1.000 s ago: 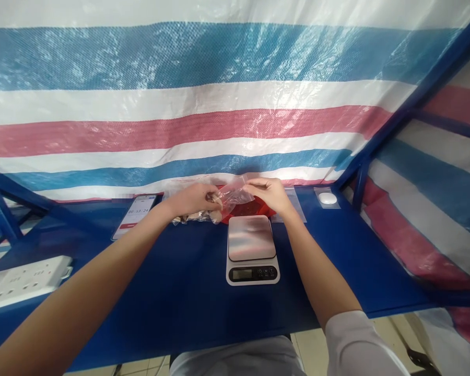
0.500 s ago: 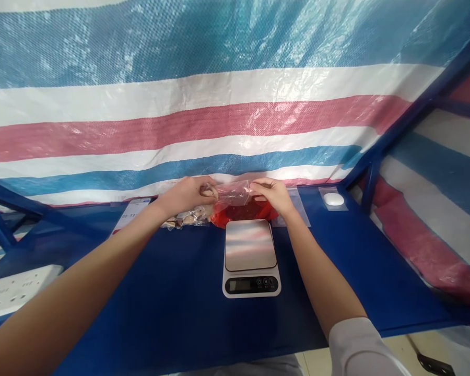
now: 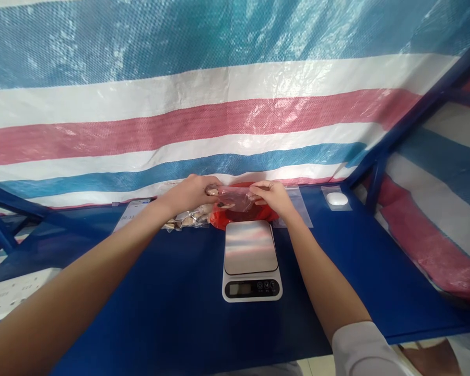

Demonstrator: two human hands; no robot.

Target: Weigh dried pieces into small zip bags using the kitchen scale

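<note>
kitchen scale (image 3: 250,261); phone (image 3: 132,211); power strip (image 3: 15,289); white oval device (image 3: 336,199); striped tarp (image 3: 180,125); blue table (image 3: 180,303)

Bright even light, glare on plastic tarp (image 3: 235,109), faint shadows, wide-angle bend @ edges

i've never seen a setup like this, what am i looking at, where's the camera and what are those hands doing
There's no machine here. These are a person's own bare hands, filmed by a camera worn on their head, looking forward and down. The left hand and right hand pinch a clear plastic bag between them, above something red. On the blue table are a digital kitchen scale, a phone, a bag of pale pieces and a small white object. A striped tarp hangs behind.
</note>
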